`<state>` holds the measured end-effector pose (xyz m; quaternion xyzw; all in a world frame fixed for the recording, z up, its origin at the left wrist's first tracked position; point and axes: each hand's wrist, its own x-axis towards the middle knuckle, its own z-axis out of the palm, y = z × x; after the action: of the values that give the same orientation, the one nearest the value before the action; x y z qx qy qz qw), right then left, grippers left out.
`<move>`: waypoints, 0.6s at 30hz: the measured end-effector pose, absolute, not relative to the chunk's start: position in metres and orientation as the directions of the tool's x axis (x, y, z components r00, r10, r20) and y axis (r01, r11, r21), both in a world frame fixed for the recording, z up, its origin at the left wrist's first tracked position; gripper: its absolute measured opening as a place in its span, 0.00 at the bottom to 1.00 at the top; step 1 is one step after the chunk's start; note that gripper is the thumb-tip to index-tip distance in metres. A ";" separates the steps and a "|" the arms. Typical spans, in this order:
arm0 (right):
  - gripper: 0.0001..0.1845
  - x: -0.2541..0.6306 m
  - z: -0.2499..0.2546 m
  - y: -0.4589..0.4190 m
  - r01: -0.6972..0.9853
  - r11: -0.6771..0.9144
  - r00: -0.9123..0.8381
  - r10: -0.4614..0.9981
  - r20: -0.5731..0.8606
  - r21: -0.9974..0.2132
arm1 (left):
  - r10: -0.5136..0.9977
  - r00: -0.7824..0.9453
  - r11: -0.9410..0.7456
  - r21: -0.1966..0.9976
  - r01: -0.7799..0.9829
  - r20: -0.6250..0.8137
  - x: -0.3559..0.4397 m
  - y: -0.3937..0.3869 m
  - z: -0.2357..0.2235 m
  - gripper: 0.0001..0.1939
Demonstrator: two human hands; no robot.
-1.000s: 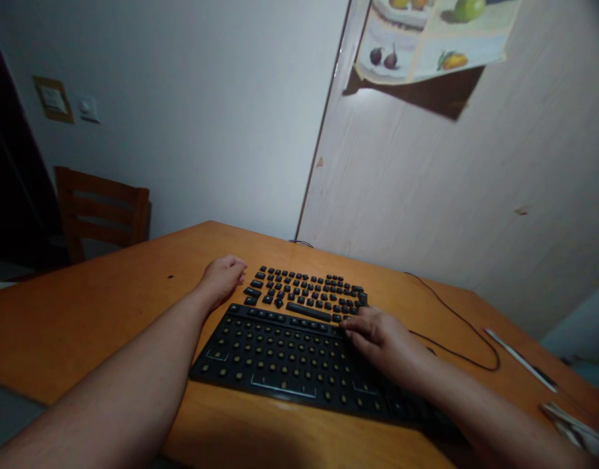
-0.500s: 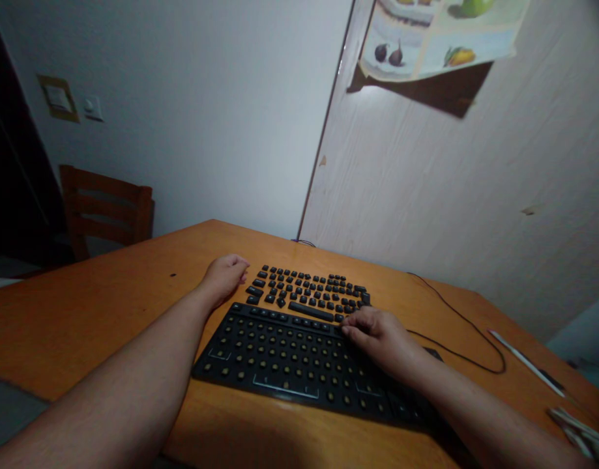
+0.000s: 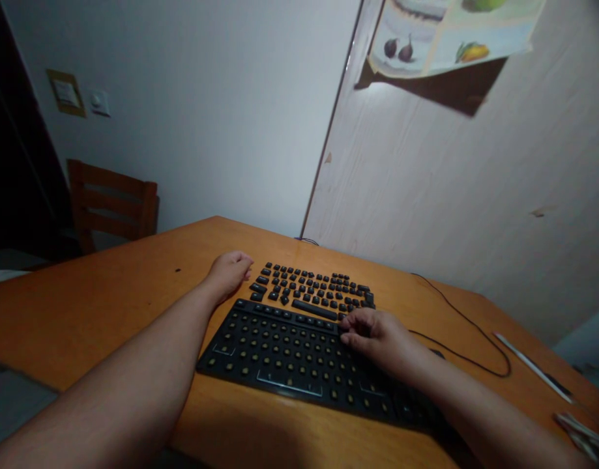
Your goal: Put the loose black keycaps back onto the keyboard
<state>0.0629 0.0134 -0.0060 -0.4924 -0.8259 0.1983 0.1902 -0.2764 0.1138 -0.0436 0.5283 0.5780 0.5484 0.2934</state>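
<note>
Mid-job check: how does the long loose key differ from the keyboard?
The long key is a slim bar; the keyboard is a broad slab. The long key lies uncovered, while the right hand partly covers the keyboard. The keyboard sits nearer the person; the long key lies just beyond its far edge. Both are black and on the table.

Left hand (image 3: 229, 273) lies curled, right fingers (image 3: 356, 341) bent.

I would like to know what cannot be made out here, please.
Head view: right part of keyboard, partly covered by right hand and forearm.
Head view: legends on loose keycaps, too small.
Head view: top of poster, cut off by upper edge.
Head view: palm of left hand, turned away.
</note>
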 end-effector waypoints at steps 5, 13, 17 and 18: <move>0.05 0.066 -0.007 0.015 0.728 0.437 -0.465 0.881 0.088 -0.528 | 0.931 -0.269 -0.166 0.941 0.294 0.248 -0.276 0.114 -0.044 0.12; 0.09 0.069 -0.002 0.021 0.650 0.270 -0.380 0.925 0.003 -0.710 | 0.930 -0.280 -0.159 0.947 0.281 0.239 -0.275 0.114 -0.045 0.12; 0.10 0.069 -0.003 0.024 0.657 0.240 -0.382 0.923 -0.040 -0.715 | 0.926 -0.279 -0.170 0.941 0.293 0.254 -0.275 0.116 -0.046 0.11; 0.10 0.069 -0.004 0.024 0.655 0.246 -0.388 0.921 -0.039 -0.714 | 0.927 -0.275 -0.172 0.941 0.293 0.255 -0.275 0.115 -0.046 0.11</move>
<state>0.0687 0.0242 -0.0037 -0.5159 -0.7637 0.3329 0.1994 -0.2748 0.1152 -0.0456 0.5295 0.5761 0.5528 0.2867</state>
